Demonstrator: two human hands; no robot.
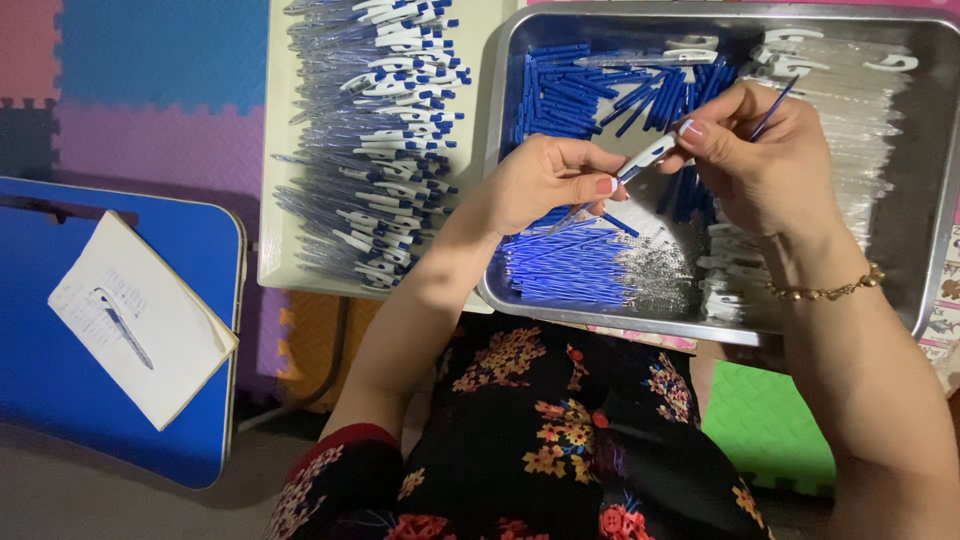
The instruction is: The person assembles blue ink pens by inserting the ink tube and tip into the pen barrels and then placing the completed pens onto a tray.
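Blue lap table (60, 400): you are keeping a white notepad (150, 330) on it at far left, a pen (122, 328) lying across the page, well apart from your hands.

Cream tray (275, 150): you are stacking finished pens (390, 130) here in overlapping rows, white clips and blue caps to the right.

Left hand (545, 180): you are closing your fingers (600, 186) around the lower end of a clear pen barrel (640, 160), thumb and forefinger pinched tight on it, above the metal tray.

Step in hand: you are, by the look of it, assembling one pen, joining a part to the barrel held between both hands.

Right hand (770, 150): you are pinching the barrel's upper end, and a thin blue refill (775, 105) is slanting up past your curled fingers; a gold bracelet (830, 290) is sitting on the wrist.

Metal tray (930, 300): you are drawing from sorted piles, blue refills (570, 95) at upper left, clear barrels (850, 110) at right, small springs (655, 270) near the front.

Next move: you are likely needing a straight, steady push along the barrel's line, with both grips holding firm so the thin piece does not bend.
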